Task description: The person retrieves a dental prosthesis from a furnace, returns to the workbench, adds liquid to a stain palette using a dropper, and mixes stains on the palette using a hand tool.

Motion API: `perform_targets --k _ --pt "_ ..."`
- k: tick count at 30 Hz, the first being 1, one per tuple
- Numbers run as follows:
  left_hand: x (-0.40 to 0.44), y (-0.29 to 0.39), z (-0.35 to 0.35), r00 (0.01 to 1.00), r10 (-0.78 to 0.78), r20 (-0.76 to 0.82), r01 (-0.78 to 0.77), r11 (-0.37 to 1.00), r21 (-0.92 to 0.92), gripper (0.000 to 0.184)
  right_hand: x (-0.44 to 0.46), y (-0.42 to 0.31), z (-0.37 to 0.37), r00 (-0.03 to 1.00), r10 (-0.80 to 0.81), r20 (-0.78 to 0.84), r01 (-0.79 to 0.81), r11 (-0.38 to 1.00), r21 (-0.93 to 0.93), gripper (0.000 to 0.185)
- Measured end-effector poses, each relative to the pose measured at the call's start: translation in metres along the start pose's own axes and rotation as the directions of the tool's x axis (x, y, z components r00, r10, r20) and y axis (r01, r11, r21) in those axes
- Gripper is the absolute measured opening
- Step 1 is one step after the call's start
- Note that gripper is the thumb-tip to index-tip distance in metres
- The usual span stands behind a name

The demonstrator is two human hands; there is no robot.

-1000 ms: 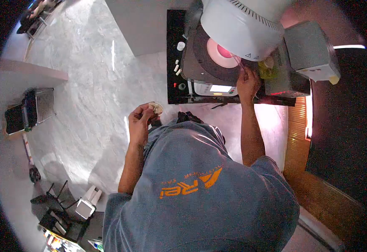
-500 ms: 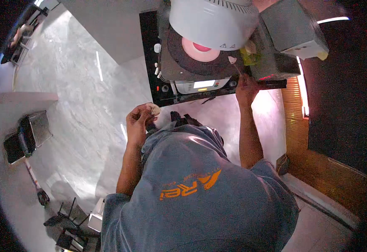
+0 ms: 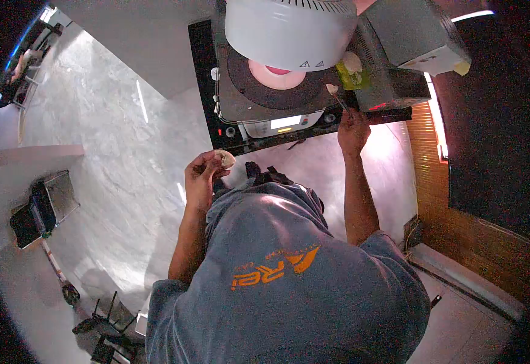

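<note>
My left hand (image 3: pixel 199 176), at the front left of the machine, is closed on a pale rounded piece (image 3: pixel 225 160) with an uneven surface; its exact kind is unclear. My right hand (image 3: pixel 354 131) grips a thin metal-looking tool (image 3: pixel 341 102) at the machine's front right corner. A small pale pinkish lump (image 3: pixel 332 89) is at the tool's tip, over the dark plate. Above is a white domed hood (image 3: pixel 289 33); under it a pale pink disc (image 3: pixel 275 74) sits on a dark round plate (image 3: pixel 244 82). A lit display (image 3: pixel 285 122) is on the machine's front.
A yellow-green packet (image 3: pixel 354 80) lies right of the plate, beside a grey box-shaped unit (image 3: pixel 420 33). The black counter edge (image 3: pixel 201 57) runs along the left. Lower left, a stool-like frame (image 3: pixel 110 324) and a dustpan-like object (image 3: pixel 61 191) stand around the floor.
The view has shifted slightly, so the machine appears farther left. The left hand's pale piece looks slightly turned. Both hands keep their holds; the lump stays at the tool's tip.
</note>
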State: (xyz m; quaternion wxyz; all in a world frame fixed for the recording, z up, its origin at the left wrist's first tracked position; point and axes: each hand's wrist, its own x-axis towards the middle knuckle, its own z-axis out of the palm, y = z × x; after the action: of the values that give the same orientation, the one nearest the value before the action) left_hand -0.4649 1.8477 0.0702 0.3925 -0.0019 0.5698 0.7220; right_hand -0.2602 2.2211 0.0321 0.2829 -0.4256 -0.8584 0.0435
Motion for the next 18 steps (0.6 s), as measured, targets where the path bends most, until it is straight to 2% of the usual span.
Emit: perform_targets --k 3,6,9,15,18 --pt "-0.002 -0.001 0.0 1.0 -0.003 0.0 0.003 1.0 -0.008 0.025 -0.002 0.005 0.006 0.998 -0.014 -0.067 0.017 0.999 0.047 0.023" --pt "-0.006 0.001 0.003 1.0 0.009 0.008 -0.009 1.0 -0.014 0.024 -0.002 0.001 0.004 0.996 -0.039 -0.075 0.036 0.999 -0.032 0.022" --pt "-0.008 0.002 0.004 1.0 0.014 0.012 -0.014 1.0 -0.006 0.023 -0.001 -0.011 -0.003 0.991 -0.064 -0.12 0.077 0.991 0.105 0.018" --pt "-0.007 -0.003 0.001 1.0 0.01 -0.01 -0.01 1.0 0.004 0.021 -0.009 -0.072 -0.02 0.99 -0.076 0.12 0.047 0.972 0.229 0.018" --pt "-0.006 0.0 -0.001 1.0 0.013 0.0 -0.013 1.0 -0.008 0.021 -0.018 -0.09 -0.008 0.974 -0.226 0.013 0.211 0.929 0.303 0.018"
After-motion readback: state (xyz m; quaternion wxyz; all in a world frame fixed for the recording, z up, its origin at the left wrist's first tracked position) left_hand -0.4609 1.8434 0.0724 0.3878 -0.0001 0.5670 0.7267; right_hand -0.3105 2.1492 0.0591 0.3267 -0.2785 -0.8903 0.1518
